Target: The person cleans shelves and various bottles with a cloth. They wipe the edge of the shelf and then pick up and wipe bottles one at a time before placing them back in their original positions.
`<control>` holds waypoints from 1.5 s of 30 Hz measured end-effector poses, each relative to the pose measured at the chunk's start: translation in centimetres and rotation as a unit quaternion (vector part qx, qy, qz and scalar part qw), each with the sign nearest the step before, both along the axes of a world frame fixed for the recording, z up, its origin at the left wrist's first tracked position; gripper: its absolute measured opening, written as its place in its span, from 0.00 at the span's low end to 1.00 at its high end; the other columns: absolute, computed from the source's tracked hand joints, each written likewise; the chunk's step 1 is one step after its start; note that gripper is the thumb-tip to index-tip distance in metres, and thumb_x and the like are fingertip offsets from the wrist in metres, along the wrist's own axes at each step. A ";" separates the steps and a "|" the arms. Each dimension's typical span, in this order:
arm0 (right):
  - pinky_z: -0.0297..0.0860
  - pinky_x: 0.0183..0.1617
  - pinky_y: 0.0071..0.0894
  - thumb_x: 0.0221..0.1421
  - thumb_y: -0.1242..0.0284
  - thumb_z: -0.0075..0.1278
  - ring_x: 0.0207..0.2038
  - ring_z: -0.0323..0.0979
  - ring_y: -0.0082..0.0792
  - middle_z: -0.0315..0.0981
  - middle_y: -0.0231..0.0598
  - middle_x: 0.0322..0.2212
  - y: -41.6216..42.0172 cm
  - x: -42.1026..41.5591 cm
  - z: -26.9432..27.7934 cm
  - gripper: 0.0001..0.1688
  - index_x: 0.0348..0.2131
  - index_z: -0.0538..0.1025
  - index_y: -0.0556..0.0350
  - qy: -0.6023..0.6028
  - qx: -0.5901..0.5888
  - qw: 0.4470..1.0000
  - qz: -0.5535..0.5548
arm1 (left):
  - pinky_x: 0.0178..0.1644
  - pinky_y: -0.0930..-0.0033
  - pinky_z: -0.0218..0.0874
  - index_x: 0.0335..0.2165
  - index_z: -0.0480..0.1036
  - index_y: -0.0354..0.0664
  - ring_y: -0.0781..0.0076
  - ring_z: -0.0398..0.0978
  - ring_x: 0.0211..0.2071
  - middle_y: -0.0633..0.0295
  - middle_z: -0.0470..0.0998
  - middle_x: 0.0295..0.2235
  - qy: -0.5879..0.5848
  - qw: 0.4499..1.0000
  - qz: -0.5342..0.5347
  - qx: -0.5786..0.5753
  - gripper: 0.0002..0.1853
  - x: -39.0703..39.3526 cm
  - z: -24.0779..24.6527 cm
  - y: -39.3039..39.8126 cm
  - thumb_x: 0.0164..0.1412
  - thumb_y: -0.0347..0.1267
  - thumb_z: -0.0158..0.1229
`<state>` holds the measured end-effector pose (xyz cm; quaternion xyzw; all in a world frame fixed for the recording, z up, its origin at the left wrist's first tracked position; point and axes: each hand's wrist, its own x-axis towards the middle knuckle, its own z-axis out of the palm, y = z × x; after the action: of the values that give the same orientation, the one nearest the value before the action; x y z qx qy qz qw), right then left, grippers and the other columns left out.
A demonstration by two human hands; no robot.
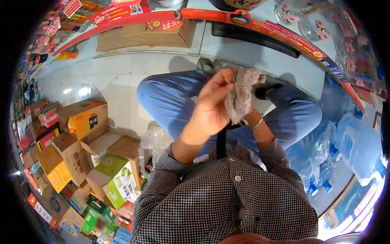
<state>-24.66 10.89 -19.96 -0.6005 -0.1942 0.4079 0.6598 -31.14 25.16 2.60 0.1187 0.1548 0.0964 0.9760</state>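
Observation:
In front of my crossed legs, a grey-beige fuzzy piece of cloth or knit [240, 94] is held up. My left hand [214, 102] grips its left edge between thumb and fingers. Directly behind the piece is my right hand [249, 114], mostly covered by it. Only the part near the wrist shows plainly, so its finger positions are hidden. A thin bracelet [258, 122] circles the right wrist. Below both hands are my blue trousers [170, 97] and a black strap [221, 145].
Ahead stands a glass-topped counter [201, 39] with a red printed edge strip and a long cardboard box [143, 38]. Cartons [118, 180] are stacked on the left by a plastic bag [157, 137]. Large water bottles [359, 146] stand on the right.

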 end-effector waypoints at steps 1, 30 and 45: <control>0.61 0.60 0.39 0.62 0.60 0.45 0.58 0.62 0.40 0.56 0.41 0.59 0.6 -0.8 2.0 0.32 0.60 0.58 0.54 -0.035 0.053 0.998 0.006 | 0.43 0.73 0.65 0.39 0.65 0.40 0.72 0.72 0.38 0.63 0.70 0.38 0.020 0.998 0.019 0.061 0.08 -0.4 -0.9 0.5 0.60 0.20 0.47; 0.69 0.44 0.44 0.40 0.76 0.55 0.42 0.69 0.50 0.68 0.46 0.42 16.5 5.9 15.8 0.17 0.35 0.71 0.53 -0.552 -0.015 0.817 -0.166 | 0.51 0.70 0.60 0.51 0.64 0.35 0.70 0.66 0.49 0.58 0.67 0.49 0.236 0.746 0.166 0.600 0.18 0.2 -5.8 8.6 0.62 0.28 0.52; 0.67 0.40 0.42 0.29 0.80 0.56 0.41 0.68 0.50 0.66 0.47 0.44 2.5 14.1 14.1 0.23 0.34 0.73 0.53 -0.574 -0.141 0.696 -0.408 | 0.55 0.58 0.55 0.48 0.71 0.41 0.53 0.66 0.51 0.55 0.70 0.50 -0.013 0.408 0.050 0.912 0.18 11.0 -2.5 4.7 0.59 0.25 0.49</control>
<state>-10.59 13.37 -5.87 -0.8244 -0.2108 -0.3025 0.4294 -20.10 29.85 0.08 0.9292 -0.0318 0.2311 0.2868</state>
